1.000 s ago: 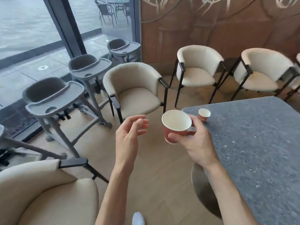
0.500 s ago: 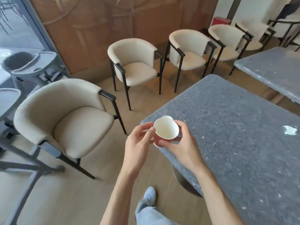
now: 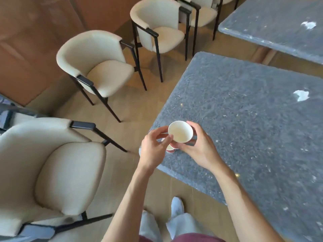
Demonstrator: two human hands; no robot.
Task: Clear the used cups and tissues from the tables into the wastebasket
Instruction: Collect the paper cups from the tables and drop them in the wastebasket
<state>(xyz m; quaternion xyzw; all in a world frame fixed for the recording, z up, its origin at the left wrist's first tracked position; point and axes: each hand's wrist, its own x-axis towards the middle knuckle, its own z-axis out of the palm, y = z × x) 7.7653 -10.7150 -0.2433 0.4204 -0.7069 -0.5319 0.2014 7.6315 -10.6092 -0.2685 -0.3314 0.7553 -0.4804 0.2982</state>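
The right hand (image 3: 199,151) holds a white-lined red paper cup (image 3: 180,131) above the near corner of the grey speckled stone-topped table (image 3: 244,119), its fingers and thumb curled around the cup's wall, the open mouth facing up. The left hand (image 3: 153,151) is beside it, fingers bent, with the fingertips touching that cup's rim on its left side. Just under the two hands a smaller red paper cup (image 3: 170,148) shows partly between them, near the table corner; whether the left hand grips it or it stands on the table cannot be told. A crumpled white tissue (image 3: 301,95) lies far out on the same table, well apart from the hands. Another white tissue scrap (image 3: 308,24) lies on a second grey table (image 3: 279,35) beyond. Cream upholstered armchairs with black frames (image 3: 97,67) stand on the wooden floor (image 3: 132,105) to the left.
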